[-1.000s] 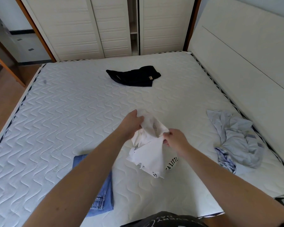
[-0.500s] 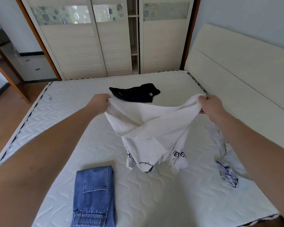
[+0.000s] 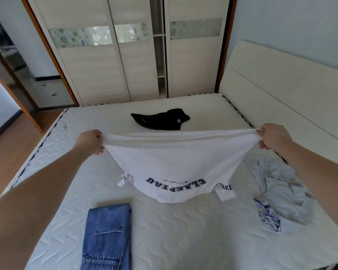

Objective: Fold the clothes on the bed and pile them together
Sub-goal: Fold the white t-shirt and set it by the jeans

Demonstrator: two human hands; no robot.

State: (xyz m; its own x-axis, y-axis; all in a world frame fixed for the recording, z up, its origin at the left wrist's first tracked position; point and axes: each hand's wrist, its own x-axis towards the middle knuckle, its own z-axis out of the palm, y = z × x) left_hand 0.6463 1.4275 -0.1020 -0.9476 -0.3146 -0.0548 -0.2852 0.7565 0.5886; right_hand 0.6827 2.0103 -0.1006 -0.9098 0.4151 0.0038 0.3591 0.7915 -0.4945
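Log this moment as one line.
left hand: grips white T-shirt hem | right hand: grips other end | shirt: stretched above mattress | folded: jeans | unfolded: black garment, pale blue garment

From 1.0 s ago: white T-shirt [image 3: 170, 164] went from bunched between close hands to stretched taut above the bed. Left hand [image 3: 91, 141] and right hand [image 3: 272, 138] moved far apart, each gripping an edge; printed lettering now visible.
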